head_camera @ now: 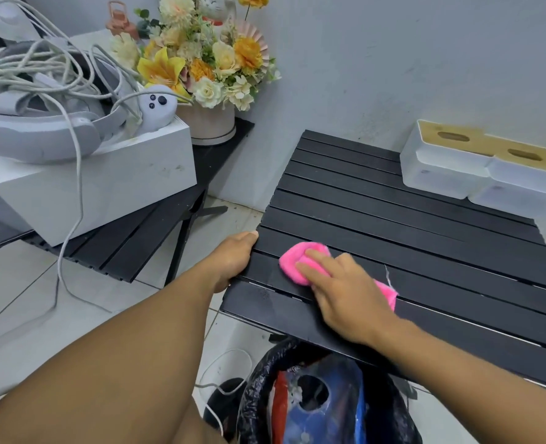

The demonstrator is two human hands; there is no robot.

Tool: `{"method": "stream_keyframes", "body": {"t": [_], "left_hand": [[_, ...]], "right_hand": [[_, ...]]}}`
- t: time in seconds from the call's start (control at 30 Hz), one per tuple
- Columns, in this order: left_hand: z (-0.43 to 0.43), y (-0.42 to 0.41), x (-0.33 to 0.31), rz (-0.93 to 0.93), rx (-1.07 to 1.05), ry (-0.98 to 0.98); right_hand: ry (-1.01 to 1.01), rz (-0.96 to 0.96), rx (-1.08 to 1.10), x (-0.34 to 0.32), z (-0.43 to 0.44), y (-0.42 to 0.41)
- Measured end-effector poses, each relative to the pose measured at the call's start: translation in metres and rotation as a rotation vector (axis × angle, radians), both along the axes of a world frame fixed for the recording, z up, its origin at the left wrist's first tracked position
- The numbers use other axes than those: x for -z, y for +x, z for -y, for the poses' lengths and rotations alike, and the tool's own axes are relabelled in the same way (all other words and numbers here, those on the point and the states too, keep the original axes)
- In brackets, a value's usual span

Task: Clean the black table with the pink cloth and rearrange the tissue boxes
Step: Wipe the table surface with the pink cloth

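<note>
Right hand [345, 293] lay flat on pink cloth [292, 259], fingers nearly straight, pressing it onto black slatted tabletop [425, 251]. Left hand [233, 261], just left of cloth, gripped tabletop edge, thumb on top. One cloth: soft, light, likely to bunch; best held under flat palm. Two tissue boxes [441, 168], white with wooden lids, touching side by side, well beyond right hand at far corner. Probably light and stiff; best taken by side walls. Slat gaps might snag cloth.
</note>
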State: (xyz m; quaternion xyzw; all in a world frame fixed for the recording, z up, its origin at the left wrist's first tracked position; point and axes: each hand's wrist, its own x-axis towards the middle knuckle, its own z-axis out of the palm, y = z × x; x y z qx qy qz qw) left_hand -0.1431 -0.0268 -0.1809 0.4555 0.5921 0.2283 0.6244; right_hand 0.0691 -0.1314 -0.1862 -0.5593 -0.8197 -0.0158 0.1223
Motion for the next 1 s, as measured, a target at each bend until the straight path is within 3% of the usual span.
{"method": "stream_keyframes", "body": {"t": [0.13, 0.2, 0.37, 0.43, 0.77, 0.83, 1.0], "left_hand": [[0.003, 0.001, -0.004, 0.001, -0.002, -0.003], [0.006, 0.000, -0.006, -0.009, -0.005, -0.019], [0.018, -0.011, -0.010, -0.068, 0.019, -0.060], [0.022, -0.015, -0.013, -0.120, 0.040, -0.068], [0.041, -0.022, -0.036, -0.318, 0.093, -0.103], [0.046, -0.022, -0.038, -0.311, 0.074, -0.113], [0.053, -0.036, -0.030, -0.208, 0.067, -0.167]], "right_hand": [[-0.018, -0.019, -0.175, -0.001, 0.035, -0.014], [-0.004, -0.012, -0.142, -0.001, 0.025, -0.003], [-0.008, -0.017, 0.444, 0.001, -0.024, 0.045], [-0.014, -0.014, 0.540, 0.002, -0.028, 0.042], [0.030, -0.010, -0.107, 0.003, 0.047, -0.012], [0.072, -0.009, -0.076, 0.002, 0.043, 0.005], [0.058, -0.031, 0.249, 0.008, 0.029, 0.014]]}}
